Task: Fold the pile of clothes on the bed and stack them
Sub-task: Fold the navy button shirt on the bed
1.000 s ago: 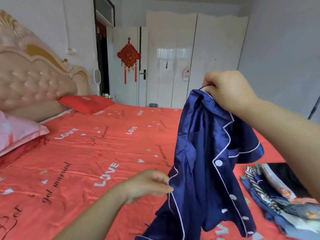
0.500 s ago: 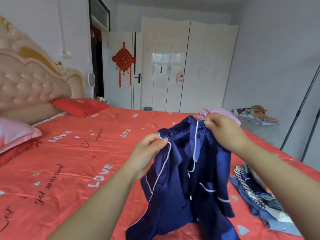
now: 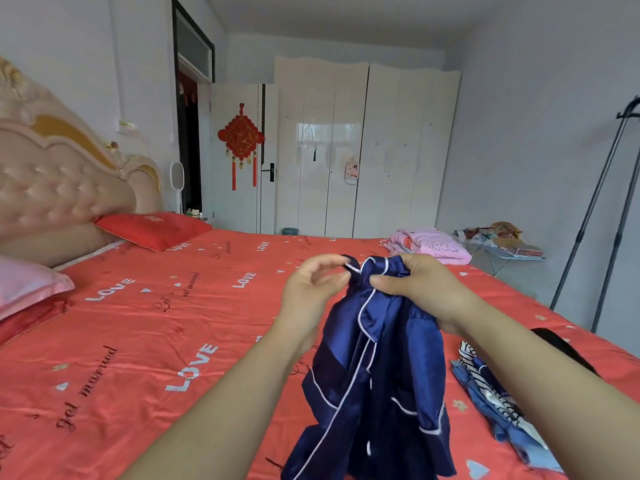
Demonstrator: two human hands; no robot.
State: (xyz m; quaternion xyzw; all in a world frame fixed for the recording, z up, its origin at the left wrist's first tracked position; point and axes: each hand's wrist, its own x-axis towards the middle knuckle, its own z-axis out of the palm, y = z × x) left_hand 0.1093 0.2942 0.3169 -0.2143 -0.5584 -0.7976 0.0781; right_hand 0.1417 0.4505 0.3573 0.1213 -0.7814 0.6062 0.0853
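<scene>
Thumb and fingertips of the left hand (image 3: 313, 285) pinch the white-piped edge at the top of a navy satin pyjama shirt (image 3: 374, 375). Just beside it, the right hand (image 3: 419, 289) has its fingers curled round the bunched collar cloth. The two hands are almost touching. The shirt hangs from both grips in loose folds, and its lower part reaches the red-orange printed bedsheet (image 3: 138, 323) in front of the person. To the right on the sheet, near the right forearm, lies a crumpled heap of blue and striped clothes (image 3: 498, 407). Farther off, at the bed's far right corner, sits a folded pink blanket (image 3: 429, 245). A red pillow (image 3: 152, 228) and a pink pillow (image 3: 27, 285) lie at the left by the padded beige headboard (image 3: 52, 188).
</scene>
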